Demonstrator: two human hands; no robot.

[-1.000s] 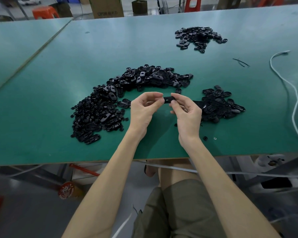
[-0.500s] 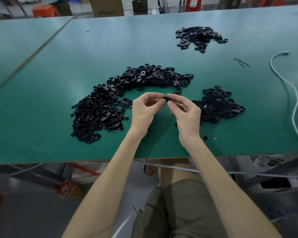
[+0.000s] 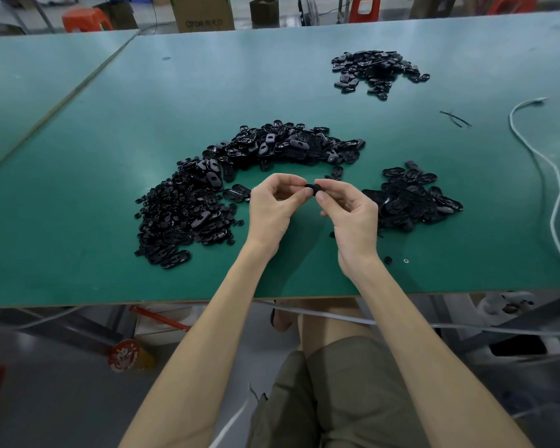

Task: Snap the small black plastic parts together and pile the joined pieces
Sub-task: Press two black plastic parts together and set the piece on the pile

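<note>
Black part (image 3: 311, 189): we note a longish bar showed between the fingertips a second ago; now only a small rounded stub is visible.
Left grip (image 3: 272, 211): we find its fingertips have closed in towards the right, thumb tip now against the part.
Right grip (image 3: 353, 218): we record forefinger and thumb drawn leftward over the part, covering most of it.
Gap between grips: narrowed; fingertips nearly meet.

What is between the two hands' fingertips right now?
In the head view, a small black part sits there, pinched from both sides by the left hand and right hand.
</note>
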